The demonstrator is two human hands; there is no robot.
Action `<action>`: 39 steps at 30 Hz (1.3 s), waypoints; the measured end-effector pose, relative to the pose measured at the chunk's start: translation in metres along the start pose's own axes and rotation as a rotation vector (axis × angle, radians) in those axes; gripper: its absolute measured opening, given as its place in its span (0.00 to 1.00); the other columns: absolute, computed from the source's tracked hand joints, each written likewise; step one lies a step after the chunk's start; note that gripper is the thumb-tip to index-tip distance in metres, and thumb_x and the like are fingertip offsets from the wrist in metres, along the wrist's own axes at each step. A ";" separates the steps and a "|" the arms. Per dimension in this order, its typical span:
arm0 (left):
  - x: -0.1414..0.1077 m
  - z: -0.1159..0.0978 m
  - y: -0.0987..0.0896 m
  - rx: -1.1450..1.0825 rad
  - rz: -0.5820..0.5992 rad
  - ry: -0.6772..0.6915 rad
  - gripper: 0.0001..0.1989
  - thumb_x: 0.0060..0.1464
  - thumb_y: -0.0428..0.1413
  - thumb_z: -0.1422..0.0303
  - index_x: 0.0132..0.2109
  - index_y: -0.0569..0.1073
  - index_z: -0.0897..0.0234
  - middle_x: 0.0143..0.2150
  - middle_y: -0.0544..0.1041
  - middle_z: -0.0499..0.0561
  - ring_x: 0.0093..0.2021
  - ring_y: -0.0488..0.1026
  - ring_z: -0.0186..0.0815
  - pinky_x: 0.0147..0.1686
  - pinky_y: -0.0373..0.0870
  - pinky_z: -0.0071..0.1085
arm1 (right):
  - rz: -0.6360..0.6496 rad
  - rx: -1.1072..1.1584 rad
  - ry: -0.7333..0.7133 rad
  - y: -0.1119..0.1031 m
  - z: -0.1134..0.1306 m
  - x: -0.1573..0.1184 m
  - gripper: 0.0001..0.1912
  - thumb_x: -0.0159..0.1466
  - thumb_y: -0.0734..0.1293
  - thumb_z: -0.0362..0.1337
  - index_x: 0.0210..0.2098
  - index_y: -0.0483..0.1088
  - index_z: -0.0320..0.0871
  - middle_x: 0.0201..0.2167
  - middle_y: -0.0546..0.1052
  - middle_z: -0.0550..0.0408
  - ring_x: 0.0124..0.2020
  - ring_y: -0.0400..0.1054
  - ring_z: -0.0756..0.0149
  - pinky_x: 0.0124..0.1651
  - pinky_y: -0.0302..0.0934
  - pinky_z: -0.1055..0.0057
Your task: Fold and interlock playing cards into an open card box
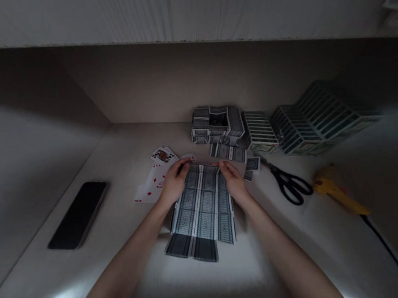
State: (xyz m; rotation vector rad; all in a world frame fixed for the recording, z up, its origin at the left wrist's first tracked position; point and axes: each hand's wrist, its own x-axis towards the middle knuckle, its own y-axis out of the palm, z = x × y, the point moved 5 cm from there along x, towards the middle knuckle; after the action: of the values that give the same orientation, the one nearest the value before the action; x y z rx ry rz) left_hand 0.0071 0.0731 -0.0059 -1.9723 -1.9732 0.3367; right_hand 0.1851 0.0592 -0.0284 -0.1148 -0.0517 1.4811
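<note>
Between my hands is a panel of playing cards, joined edge to edge with their patterned backs facing up. My left hand grips its far left corner, thumb on top. The far right corner is pinched by my right hand. Toward me the panel slopes down, and a darker row of cards hangs at its near end. Loose face-up cards, with red diamonds and a queen, lie left of my left hand. Beyond my right hand rests a strip of joined cards.
A box built of cards stands at the back, beside stepped card structures. Black-handled scissors and a yellow glue gun with a cord lie at right. A black phone lies at left. A shelf edge overhangs the desk.
</note>
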 end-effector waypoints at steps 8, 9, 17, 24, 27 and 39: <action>-0.001 0.004 -0.006 -0.136 0.016 -0.012 0.16 0.53 0.45 0.62 0.43 0.72 0.65 0.44 0.73 0.50 0.45 0.68 0.35 0.48 0.59 0.31 | -0.127 0.010 -0.057 0.007 -0.001 0.006 0.19 0.58 0.57 0.50 0.38 0.67 0.44 0.38 0.73 0.52 0.43 0.64 0.62 0.48 0.55 0.65; -0.001 0.005 -0.006 -0.138 0.010 -0.013 0.16 0.53 0.45 0.62 0.42 0.72 0.65 0.43 0.74 0.50 0.44 0.67 0.35 0.47 0.60 0.30 | -0.128 0.007 -0.061 0.009 0.001 0.007 0.19 0.58 0.57 0.50 0.39 0.67 0.44 0.39 0.73 0.51 0.43 0.64 0.62 0.48 0.55 0.65; 0.002 0.021 -0.002 -0.231 -0.019 -0.118 0.16 0.52 0.46 0.58 0.36 0.71 0.64 0.32 0.72 0.48 0.35 0.68 0.34 0.38 0.62 0.28 | 0.053 0.094 0.024 0.017 0.002 0.010 0.19 0.58 0.56 0.49 0.32 0.72 0.44 0.32 0.76 0.52 0.36 0.69 0.60 0.43 0.60 0.64; 0.005 0.022 -0.003 -0.169 -0.031 -0.045 0.15 0.53 0.46 0.60 0.35 0.72 0.64 0.33 0.73 0.48 0.38 0.68 0.35 0.40 0.62 0.29 | 0.070 0.107 0.007 0.018 -0.002 0.012 0.17 0.58 0.58 0.48 0.32 0.73 0.45 0.32 0.77 0.53 0.36 0.69 0.61 0.43 0.60 0.64; 0.004 0.020 -0.004 -0.141 -0.042 -0.044 0.15 0.52 0.46 0.60 0.35 0.72 0.64 0.34 0.74 0.48 0.38 0.69 0.34 0.40 0.62 0.29 | 0.069 0.102 -0.016 0.018 -0.005 0.013 0.17 0.58 0.58 0.48 0.32 0.73 0.45 0.32 0.76 0.53 0.36 0.69 0.60 0.43 0.59 0.64; 0.008 0.013 -0.002 -0.065 0.014 0.033 0.16 0.53 0.45 0.61 0.37 0.73 0.65 0.37 0.75 0.50 0.41 0.70 0.36 0.44 0.62 0.31 | -0.061 -0.101 -0.082 0.013 -0.003 0.007 0.20 0.58 0.55 0.49 0.32 0.73 0.43 0.28 0.76 0.53 0.34 0.68 0.61 0.36 0.60 0.68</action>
State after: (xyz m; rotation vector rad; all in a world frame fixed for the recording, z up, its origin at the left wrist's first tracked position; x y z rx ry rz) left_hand 0.0006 0.0823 -0.0162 -2.0190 -1.9735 0.2449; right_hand 0.1732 0.0673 -0.0332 -0.1328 -0.1950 1.4224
